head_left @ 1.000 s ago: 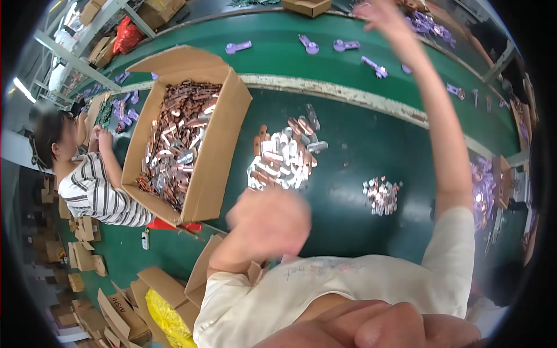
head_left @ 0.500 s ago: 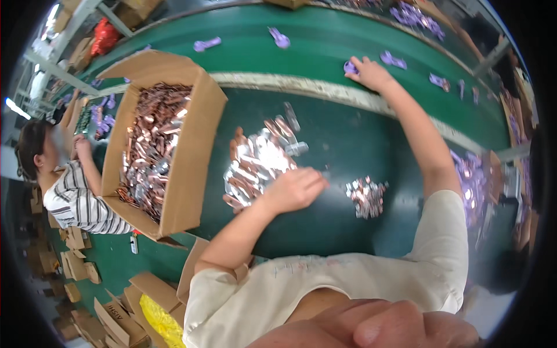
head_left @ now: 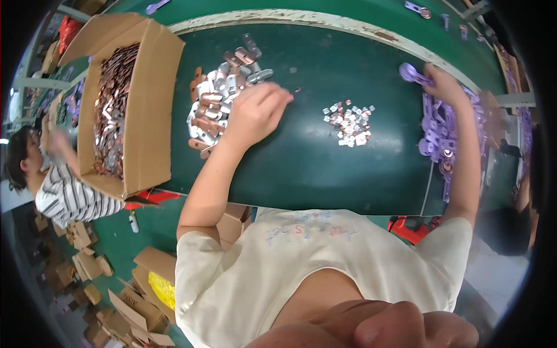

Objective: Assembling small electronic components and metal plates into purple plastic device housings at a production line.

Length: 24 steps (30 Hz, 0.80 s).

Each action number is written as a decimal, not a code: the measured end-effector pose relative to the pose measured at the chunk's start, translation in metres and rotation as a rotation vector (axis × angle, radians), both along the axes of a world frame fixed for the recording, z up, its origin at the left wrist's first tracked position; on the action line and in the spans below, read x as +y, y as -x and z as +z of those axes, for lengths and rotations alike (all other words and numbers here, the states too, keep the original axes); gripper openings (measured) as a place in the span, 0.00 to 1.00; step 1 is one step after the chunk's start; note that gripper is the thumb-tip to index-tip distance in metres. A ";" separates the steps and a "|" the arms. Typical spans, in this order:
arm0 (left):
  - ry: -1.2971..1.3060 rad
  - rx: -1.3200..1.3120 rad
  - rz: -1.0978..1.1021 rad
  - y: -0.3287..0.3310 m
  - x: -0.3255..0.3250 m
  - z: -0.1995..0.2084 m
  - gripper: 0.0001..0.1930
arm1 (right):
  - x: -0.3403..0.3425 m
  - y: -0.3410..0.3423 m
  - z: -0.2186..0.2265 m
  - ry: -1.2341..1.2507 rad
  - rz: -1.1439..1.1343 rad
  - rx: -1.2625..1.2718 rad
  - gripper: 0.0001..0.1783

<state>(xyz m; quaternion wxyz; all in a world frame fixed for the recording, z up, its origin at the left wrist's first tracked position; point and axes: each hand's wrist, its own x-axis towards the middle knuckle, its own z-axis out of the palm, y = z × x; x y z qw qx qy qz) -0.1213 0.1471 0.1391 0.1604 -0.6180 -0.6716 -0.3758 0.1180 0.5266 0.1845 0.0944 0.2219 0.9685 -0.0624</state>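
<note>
My right hand (head_left: 444, 87) is closed on the narrow end of a purple plastic piece (head_left: 411, 73) with a round head. It is just above a heap of similar purple pieces (head_left: 439, 124) at the table's right edge. My left hand (head_left: 258, 113), slightly blurred, has its fingers curled together; whatever they hold, if anything, is hidden. It hovers at the right side of a pile of shiny silver and copper-coloured oblong metal pieces (head_left: 212, 107). Between my hands lies a small heap of tiny silver and copper-coloured bits (head_left: 351, 124) on the dark green table (head_left: 325, 180).
An open cardboard box (head_left: 156, 110) full of copper-coloured metal pieces stands left of the pile. Past a pale, worn rail (head_left: 290, 15) runs a green conveyor belt (head_left: 348, 8). A person in a striped top (head_left: 75, 191) works at the left. Cardboard boxes (head_left: 130, 307) lie on the floor.
My right hand has come off the conveyor belt toward the purple heap, bringing a purple piece with it. My left hand stays by the metal pile. The whole view has shifted.
</note>
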 end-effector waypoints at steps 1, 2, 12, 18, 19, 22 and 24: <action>0.013 -0.116 0.106 0.002 0.001 0.000 0.06 | 0.009 -0.014 -0.003 -0.067 -0.012 -0.010 0.18; 0.036 -0.098 0.230 0.010 -0.002 0.007 0.06 | -0.007 -0.010 0.011 -0.171 -0.123 -0.176 0.20; 0.453 -0.119 0.661 0.089 0.061 0.018 0.18 | -0.172 0.058 0.024 0.197 0.339 0.399 0.09; 0.763 -0.401 0.404 0.092 0.082 0.013 0.19 | -0.199 0.070 -0.027 0.330 0.305 0.514 0.11; 0.870 -0.467 0.445 0.077 0.083 0.019 0.11 | -0.198 0.068 -0.031 0.383 0.298 0.481 0.10; 0.741 -0.384 0.295 0.048 0.059 0.020 0.11 | -0.194 0.066 -0.032 0.465 0.292 0.442 0.07; 0.737 -0.401 0.309 0.035 0.042 0.027 0.10 | -0.194 0.061 -0.027 0.440 0.304 0.415 0.06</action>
